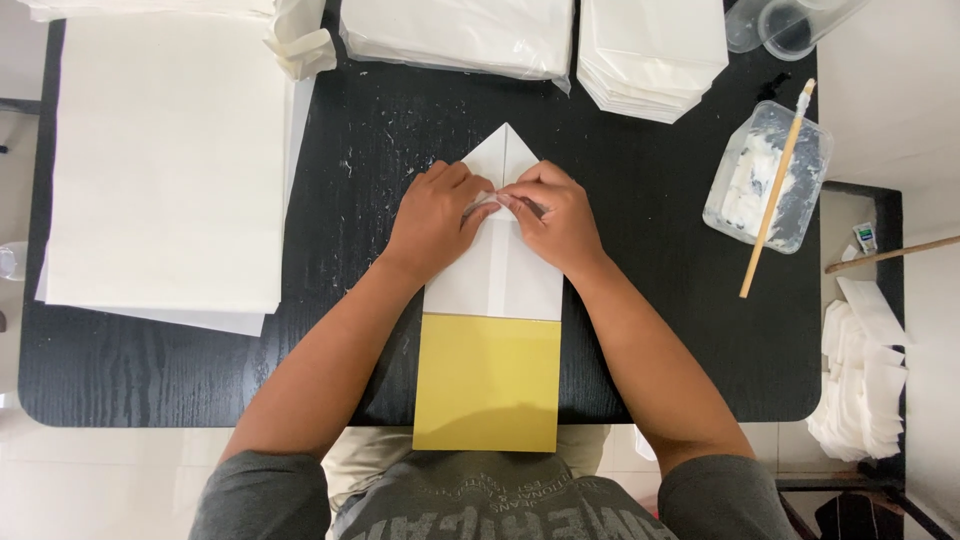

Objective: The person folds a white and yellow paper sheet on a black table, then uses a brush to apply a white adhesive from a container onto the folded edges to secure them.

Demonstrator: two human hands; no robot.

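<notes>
Both hands are working at the centre of a black wooden table (200,370), on a white paper sheet (495,275) that's being folded into a pointed top. The left hand (432,220) is lying palm down on the left side of the sheet, fingers curled & pressed together, tips pushing onto the fold near the middle crease. The right hand (558,220) is mirroring it on the right side, fingers bunched close, tips meeting the left hand's at the crease; they're prob. pinching a small flap between them, but the knuckles are hiding it, so can't tell for sure. The sheet's triangular tip is poking out above the hands, pointing away from the person. A yellow card (488,385) is sitting under the sheet's near end, w/ its lower edge hanging past the table's front edge over the person's lap.

To the left, a big stack of white paper sheets (165,160) is covering much of the table. At the far edge, a plastic-wrapped pack of white paper (460,35) is lying beside a pile of folded white pieces (650,55). On the right, a clear plastic tub of white paste (768,175) is standing well apart from the hands, w/ a wooden-handled brush (775,195) resting across it. Off the table's right side, a heap of white paper scraps (860,375) is lying
</notes>
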